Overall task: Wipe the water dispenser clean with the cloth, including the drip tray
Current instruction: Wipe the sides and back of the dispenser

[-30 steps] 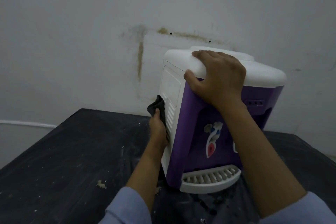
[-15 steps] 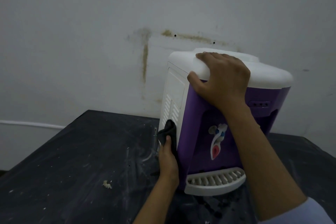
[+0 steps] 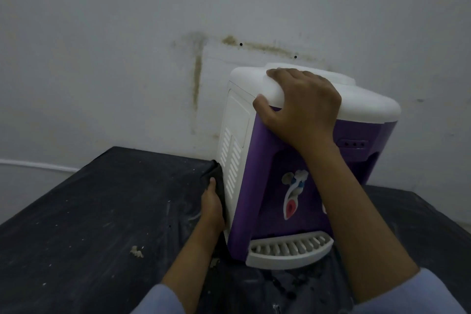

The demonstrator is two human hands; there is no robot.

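A stained grey wall (image 3: pixel 127 33) stands behind a black, dusty surface (image 3: pixel 89 224) on which the purple-and-white water dispenser (image 3: pixel 267 186) sits, with its white drip tray (image 3: pixel 288 250) at the front foot. The right hand (image 3: pixel 303 107) grips the dispenser's white top, fingers (image 3: pixel 280 74) curled over the edge and thumb against the corner. The left hand (image 3: pixel 211 206) holds a dark cloth (image 3: pixel 216 176) against the lower vented side panel, thumb clamped on the cloth; its other fingers are hidden.

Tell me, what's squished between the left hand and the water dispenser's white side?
A dark cloth: the head view shows the left hand pressing it against the white vented side of the water dispenser.
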